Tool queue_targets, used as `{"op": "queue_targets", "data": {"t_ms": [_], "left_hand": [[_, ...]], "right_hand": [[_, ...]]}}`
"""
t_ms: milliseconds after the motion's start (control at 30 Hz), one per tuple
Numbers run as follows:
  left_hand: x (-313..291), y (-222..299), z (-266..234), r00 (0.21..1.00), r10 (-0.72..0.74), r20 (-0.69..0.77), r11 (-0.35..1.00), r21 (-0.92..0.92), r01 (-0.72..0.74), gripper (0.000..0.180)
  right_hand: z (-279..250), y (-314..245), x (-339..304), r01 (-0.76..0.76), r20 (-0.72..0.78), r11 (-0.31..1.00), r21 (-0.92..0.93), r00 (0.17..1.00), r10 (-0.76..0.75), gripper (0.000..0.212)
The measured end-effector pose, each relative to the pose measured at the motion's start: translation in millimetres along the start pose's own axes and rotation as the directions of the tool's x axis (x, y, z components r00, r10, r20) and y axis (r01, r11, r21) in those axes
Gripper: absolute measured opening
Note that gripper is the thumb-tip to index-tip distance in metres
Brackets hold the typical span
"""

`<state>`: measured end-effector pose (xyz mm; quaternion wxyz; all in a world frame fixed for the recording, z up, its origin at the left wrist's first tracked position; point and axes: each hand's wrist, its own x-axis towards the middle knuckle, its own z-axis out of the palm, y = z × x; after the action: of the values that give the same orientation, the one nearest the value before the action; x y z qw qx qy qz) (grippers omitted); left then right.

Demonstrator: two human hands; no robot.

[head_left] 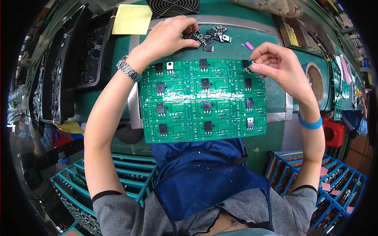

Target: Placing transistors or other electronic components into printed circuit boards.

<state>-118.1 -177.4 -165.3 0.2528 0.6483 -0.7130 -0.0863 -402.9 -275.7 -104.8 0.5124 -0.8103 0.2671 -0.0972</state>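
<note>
A green circuit board panel [181, 114] lies before me, with several black transistors standing in rows on it. At its far right corner my right hand [277, 65] is closed, thumb and forefinger pinching a black transistor [245, 64] by its edge. Beyond the board's far edge, my left hand [171, 35] is curled at the left side of a heap of loose transistors [214, 34], some showing metal backs. Its fingertips are among the parts; what lies between them is partly hidden. One loose transistor [208, 48] sits between heap and board.
Black trays of parts [94, 51] stand at the left, near a yellow paper [132, 19]. A fan grille [173, 7] is at the back. A pink strip [249, 46] and a cardboard roll [315, 80] lie rightward. Racks holding boards [118, 165] flank my lap.
</note>
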Motion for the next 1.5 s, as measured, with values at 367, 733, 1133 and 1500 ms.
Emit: {"op": "queue_targets", "data": {"t_ms": [367, 733, 1133, 1500], "left_hand": [[-3.8, -6.6, 4.7, 0.999, 0.006, -0.039, 0.995, 0.096, -0.002, 0.016], [-25.3, -5.9, -11.0, 0.948, -0.318, -0.015, 0.832, -0.484, 0.271, 0.027], [-53.2, 3.1, -27.8, 0.924, -0.347, 0.16, 0.667, -0.651, 0.363, 0.025], [-61.0, 13.9, -31.0, 0.909, -0.369, 0.192, 0.543, -0.749, 0.379, 0.023]], "right_hand": [[10.7, 20.7, 23.8, 0.028, 0.002, 1.0, -0.007, 1.0, -0.028, 0.017], [50.8, 26.6, 55.7, 0.104, -0.041, 0.982, -0.158, 0.993, -0.112, 0.023], [58.8, 28.0, 59.2, 0.043, -0.016, 0.992, -0.115, 0.999, -0.045, 0.027], [62.3, 34.7, 60.4, 0.19, -0.014, 0.97, -0.153, 0.981, -0.194, 0.02]]}}
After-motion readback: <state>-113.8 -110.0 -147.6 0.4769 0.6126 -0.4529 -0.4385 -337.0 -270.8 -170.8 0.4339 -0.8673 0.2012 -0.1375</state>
